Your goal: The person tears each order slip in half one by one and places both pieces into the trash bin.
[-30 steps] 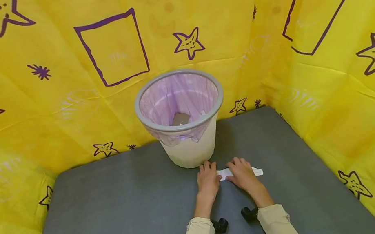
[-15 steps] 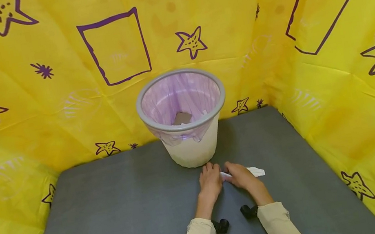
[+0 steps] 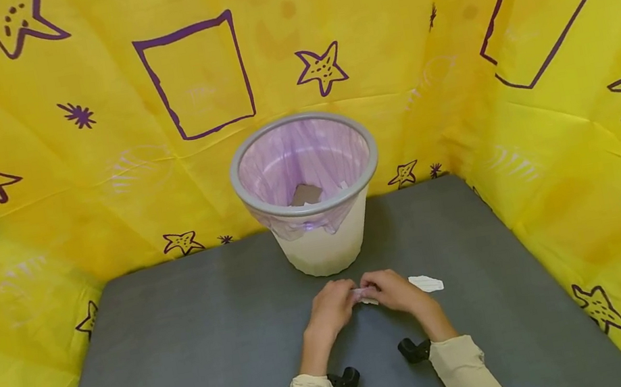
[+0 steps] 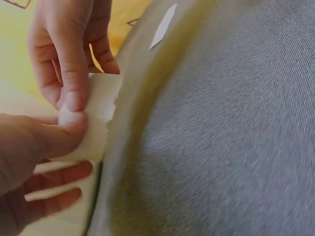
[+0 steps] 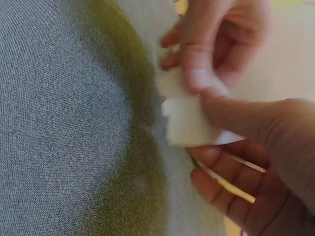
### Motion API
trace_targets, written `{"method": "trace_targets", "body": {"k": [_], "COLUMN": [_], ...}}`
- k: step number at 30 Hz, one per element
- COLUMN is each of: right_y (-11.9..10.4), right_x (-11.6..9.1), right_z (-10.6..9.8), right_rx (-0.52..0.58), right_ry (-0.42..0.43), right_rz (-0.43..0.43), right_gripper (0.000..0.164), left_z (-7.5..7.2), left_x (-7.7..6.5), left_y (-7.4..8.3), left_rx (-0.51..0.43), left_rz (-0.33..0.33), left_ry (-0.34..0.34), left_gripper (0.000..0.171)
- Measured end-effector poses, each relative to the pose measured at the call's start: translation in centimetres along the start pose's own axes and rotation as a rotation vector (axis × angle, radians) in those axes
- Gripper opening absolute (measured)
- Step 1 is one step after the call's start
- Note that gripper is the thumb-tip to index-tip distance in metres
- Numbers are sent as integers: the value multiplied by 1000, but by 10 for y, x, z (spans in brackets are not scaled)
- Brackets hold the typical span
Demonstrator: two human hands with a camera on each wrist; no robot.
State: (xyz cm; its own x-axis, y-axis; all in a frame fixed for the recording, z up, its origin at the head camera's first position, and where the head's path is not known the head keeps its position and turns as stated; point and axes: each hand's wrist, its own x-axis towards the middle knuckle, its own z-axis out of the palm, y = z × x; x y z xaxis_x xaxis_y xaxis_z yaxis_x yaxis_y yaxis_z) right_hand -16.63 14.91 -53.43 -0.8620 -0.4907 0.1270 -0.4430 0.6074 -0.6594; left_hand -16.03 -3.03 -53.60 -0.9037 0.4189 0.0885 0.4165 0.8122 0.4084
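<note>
A small piece of white paper [image 5: 192,123] is pinched by both hands, just in front of the wastebasket. In the right wrist view the thumb tips meet on it, and its free edge looks jagged with a notch between the hands. My left hand [image 3: 330,305] grips one side and my right hand [image 3: 393,290] the other, thumbs on the near face. The lower fingers of each hand extend behind the paper. A second white paper piece [image 3: 426,283] lies flat on the grey table, right of my right hand; it also shows in the left wrist view [image 4: 163,27].
The white wastebasket [image 3: 325,246] with a grey rim and purple liner stands at the table's back edge. Inside it lie a brown piece [image 3: 307,194] and white scraps. Yellow patterned cloth [image 3: 194,89] hangs behind the grey table [image 3: 201,349] and along its sides.
The left hand has shifted left and turned inward, and the right hand has moved inward. The paper between them came up into a two-handed pinch. The piece on the right stayed on the table.
</note>
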Motion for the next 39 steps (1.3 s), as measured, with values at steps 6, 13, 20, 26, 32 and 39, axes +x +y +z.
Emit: {"method": "trace_targets", "body": {"k": [6,13,20,26,32,39], "right_y": [-4,-10,-12,-9,-11,-34], "right_x": [5,7,10,10,11,9], "right_z": [0,-3,-6,-7,-7,-16], "right_rx": [13,56,274,499,440,377], "right_ry": [61,98,51,112,219,166], "right_rz": [-40,-61,-25,166,211,153], "right_gripper": [11,12,19,27,24,20], "left_z": [-14,-22,-16,-12,-18,-20], "left_x": [-3,-7,-13,-15,-15,-19], "left_y": [-3,-3,-5,-8,-14,-21], "left_rx": [-18,-101,-211,-279,-350,-421], "left_rz": [8,29,145,226,179,138], "left_ry": [127,250,498,749,764,659], "left_gripper": [13,11,7,6,5,4]}}
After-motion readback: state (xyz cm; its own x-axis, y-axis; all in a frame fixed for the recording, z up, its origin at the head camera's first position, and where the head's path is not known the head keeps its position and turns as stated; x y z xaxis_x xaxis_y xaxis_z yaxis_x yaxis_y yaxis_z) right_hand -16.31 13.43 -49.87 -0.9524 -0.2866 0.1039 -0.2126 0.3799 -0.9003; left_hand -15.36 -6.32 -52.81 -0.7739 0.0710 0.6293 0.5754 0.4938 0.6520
